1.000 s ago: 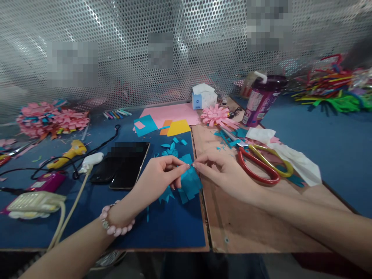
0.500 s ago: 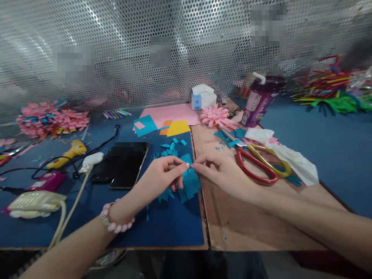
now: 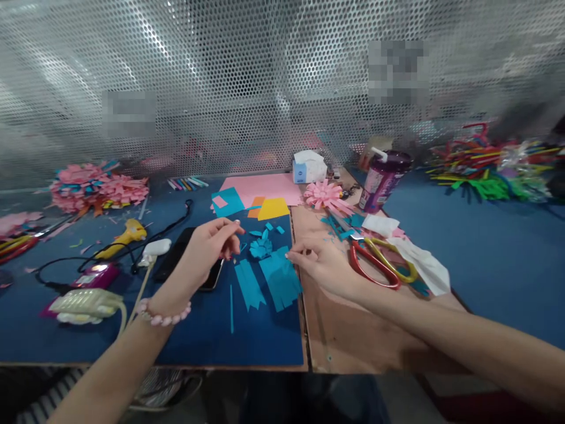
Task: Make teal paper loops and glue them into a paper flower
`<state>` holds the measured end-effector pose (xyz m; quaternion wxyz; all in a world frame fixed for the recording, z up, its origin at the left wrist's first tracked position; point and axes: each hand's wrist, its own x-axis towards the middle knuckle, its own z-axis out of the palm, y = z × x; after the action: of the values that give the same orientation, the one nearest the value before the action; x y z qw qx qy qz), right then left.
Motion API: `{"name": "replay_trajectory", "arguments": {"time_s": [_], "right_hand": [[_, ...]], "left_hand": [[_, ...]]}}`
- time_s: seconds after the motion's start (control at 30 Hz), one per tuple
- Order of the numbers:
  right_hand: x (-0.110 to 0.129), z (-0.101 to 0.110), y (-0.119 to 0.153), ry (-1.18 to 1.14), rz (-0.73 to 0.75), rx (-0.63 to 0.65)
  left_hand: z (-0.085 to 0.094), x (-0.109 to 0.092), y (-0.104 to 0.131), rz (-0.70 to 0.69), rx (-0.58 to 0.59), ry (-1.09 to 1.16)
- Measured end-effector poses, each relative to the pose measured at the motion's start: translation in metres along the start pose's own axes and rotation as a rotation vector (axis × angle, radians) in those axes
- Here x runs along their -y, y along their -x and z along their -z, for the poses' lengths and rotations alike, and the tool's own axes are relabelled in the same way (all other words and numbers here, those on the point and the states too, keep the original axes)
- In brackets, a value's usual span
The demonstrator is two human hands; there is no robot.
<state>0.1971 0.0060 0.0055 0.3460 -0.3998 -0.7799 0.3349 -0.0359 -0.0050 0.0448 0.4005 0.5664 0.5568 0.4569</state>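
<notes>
My left hand [image 3: 216, 242] is above the black phone [image 3: 215, 277], fingers curled and thumb close to the forefinger. Whatever it may pinch is too small to make out. To the right, my right hand [image 3: 318, 262] has thumb and forefinger pressed together at the edge of a fringed blue paper piece [image 3: 281, 280]; I cannot tell what is between them. Between the hands lies a blue paper flower [image 3: 261, 247] with loose petals beyond it. Nearer me are a notched blue strip [image 3: 250, 287] and a thin blue sliver [image 3: 232, 309].
Red-handled scissors [image 3: 375, 268] and yellow-handled ones lie right, by crumpled tissue [image 3: 421, 262]. A purple cup [image 3: 382, 182] and tissue box [image 3: 309, 168] stand behind. At left are a yellow glue gun [image 3: 123, 238], cables and a power strip [image 3: 86, 303]. A perforated metal panel [image 3: 247, 82] closes the back.
My hands were fingertip to fingertip above the blue paper. They have parted, the left moving away to the left, uncovering the blue flower and strip. The view has shifted slightly.
</notes>
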Motion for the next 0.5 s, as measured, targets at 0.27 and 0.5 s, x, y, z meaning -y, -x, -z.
{"name": "replay_trajectory", "arguments": {"time_s": [0.27, 0.5], "right_hand": [[0.019, -0.036, -0.055, 0.151, 0.041, 0.175], [0.017, -0.076, -0.106, 0.296, -0.063, 0.169]], "left_hand": [[0.032, 0.02, 0.03, -0.045, 0.065, -0.542], [0.04, 0.047, 0.045, -0.229, 0.019, -0.848]]}}
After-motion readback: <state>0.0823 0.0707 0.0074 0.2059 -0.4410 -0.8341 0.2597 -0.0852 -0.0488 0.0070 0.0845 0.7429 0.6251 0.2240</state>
